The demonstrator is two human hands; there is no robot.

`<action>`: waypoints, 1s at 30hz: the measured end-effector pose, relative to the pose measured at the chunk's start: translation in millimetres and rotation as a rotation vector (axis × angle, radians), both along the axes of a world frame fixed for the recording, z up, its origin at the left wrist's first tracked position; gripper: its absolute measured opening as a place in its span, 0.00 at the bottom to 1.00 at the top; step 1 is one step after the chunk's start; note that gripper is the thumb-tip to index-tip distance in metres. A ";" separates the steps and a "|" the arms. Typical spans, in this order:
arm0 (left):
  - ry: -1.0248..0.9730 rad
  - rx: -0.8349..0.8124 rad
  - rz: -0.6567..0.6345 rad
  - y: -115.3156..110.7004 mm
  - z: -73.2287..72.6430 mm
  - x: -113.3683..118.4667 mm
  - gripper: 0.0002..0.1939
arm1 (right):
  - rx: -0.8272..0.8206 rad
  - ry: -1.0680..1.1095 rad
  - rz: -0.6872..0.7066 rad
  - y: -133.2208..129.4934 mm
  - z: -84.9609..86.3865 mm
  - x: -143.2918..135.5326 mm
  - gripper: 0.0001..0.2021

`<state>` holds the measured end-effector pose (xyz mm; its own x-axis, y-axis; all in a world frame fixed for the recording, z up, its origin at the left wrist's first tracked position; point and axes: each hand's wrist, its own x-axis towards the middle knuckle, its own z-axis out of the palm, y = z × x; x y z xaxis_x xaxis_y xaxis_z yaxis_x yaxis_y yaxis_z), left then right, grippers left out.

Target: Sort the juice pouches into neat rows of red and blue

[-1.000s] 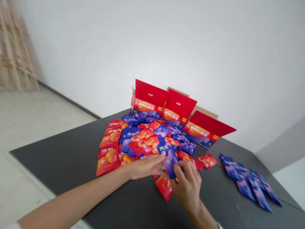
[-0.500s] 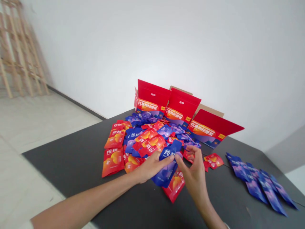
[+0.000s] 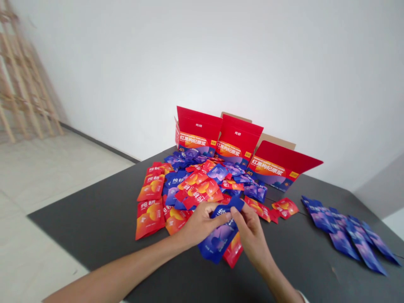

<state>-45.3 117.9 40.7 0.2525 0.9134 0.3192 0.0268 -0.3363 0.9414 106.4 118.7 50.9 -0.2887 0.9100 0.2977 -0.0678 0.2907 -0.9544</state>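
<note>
Between both hands a blue pouch (image 3: 217,240) is held tilted above the table, in front of the heap. My left hand (image 3: 202,224) grips its left side, thumb across the front. My right hand (image 3: 249,230) pinches its upper right edge near the neck, thumb in front and fingers behind. Partly hidden below the blue pouch lies a red pouch (image 3: 234,251). Past my hands spreads a mixed heap of red pouches (image 3: 198,185) and blue pouches (image 3: 173,182). Several red pouches (image 3: 150,216) lie overlapped in a column to the left.
Three open red cartons (image 3: 198,134) stand in a row behind the heap, flaps up. Several blue pouches (image 3: 345,235) overlap on the right of the dark table (image 3: 104,206). A loose red pouch (image 3: 285,208) lies right of the heap. A wooden rack (image 3: 23,80) leans at the far left.
My right hand has closed from a loose, spread pose into a pinch on the blue pouch's upper edge. Both hands and the pouch have come slightly lower in view.
</note>
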 end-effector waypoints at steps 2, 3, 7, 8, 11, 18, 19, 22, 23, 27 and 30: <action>0.042 -0.012 -0.094 -1.7 1.8 -1.1 0.22 | -0.027 -0.021 -0.017 -1.7 -1.7 -1.1 0.18; 0.059 -0.017 -0.108 -2.4 2.3 -1.5 0.24 | -0.046 -0.027 -0.022 -2.1 -2.8 -1.5 0.19; 0.091 0.023 -0.060 -5.4 3.7 -2.4 0.26 | -0.171 0.017 -0.032 -1.6 -5.3 -1.0 0.23; 0.099 0.041 -0.069 -6.1 4.1 -2.6 0.26 | -0.218 0.035 -0.036 -1.4 -5.3 -0.7 0.23; 0.099 0.043 -0.073 -6.3 4.5 -3.3 0.24 | -0.305 0.096 -0.026 -1.4 -4.2 -0.8 0.21; -0.025 -0.045 0.037 -1.4 -3.3 0.2 0.23 | -0.053 -0.026 -0.005 -4.6 -0.3 -2.3 0.18; -0.050 -0.078 -0.015 -1.8 -4.1 1.5 0.21 | -0.052 -0.016 -0.026 -4.2 -0.8 -1.5 0.19; -0.097 -0.160 -0.121 -4.0 -4.5 4.3 0.18 | -0.090 0.034 -0.055 -1.8 -3.4 1.1 0.20; -0.098 -0.167 -0.117 -4.7 -4.1 4.6 0.18 | -0.108 0.050 -0.044 -0.9 -4.0 1.6 0.19; -0.123 -0.119 -0.006 -4.5 -2.0 3.4 0.21 | -0.145 0.068 0.068 0.5 -3.6 0.5 0.14; -0.166 -0.115 -0.003 -3.9 -2.6 2.9 0.20 | -0.125 0.050 0.057 -0.3 -3.5 0.3 0.14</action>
